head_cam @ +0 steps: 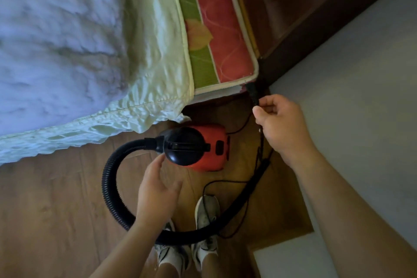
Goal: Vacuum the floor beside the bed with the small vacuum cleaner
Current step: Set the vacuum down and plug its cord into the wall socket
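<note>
One small vacuum cleaner (198, 149), red body with a black domed top, standing on the wooden floor (56, 198) just beside the corner of the bed (56, 29), close under the hanging edge of the pale bedcover (158, 40). Judged light: a compact plastic shell, probably a one-handed lift. Best hold, as I read it, is the black carry handle (182, 145) across the dome, which is rigid and shaped for fingers. The smooth dome itself looks slippery.

One black ribbed hose (108, 178), leaving the dome on the left, looping wide over the floor past my shoes (206, 210) and rising on the right. Judged flexible but springy; a hard pull would likely drag the body round. Take it at the stiff end, not mid-loop.

One nozzle (252, 95), black and narrow, at the hose's far end near the mattress (225, 36) corner. My right hand (279, 124) has it, fingers curled round it and thumb closing against them. Its tip is lost in shadow.

One left hand (155, 189), holding nothing, fingers fairly straight, reaching toward the dome. The fingertips are just beside it; I cannot tell whether they touch.

One thin power cord (225, 181), slack on the floor between body and hose, close to my shoes. Judged a snag risk.

Vacuuming not yet begun, by my reading: the nozzle appears raised off the boards.
</note>
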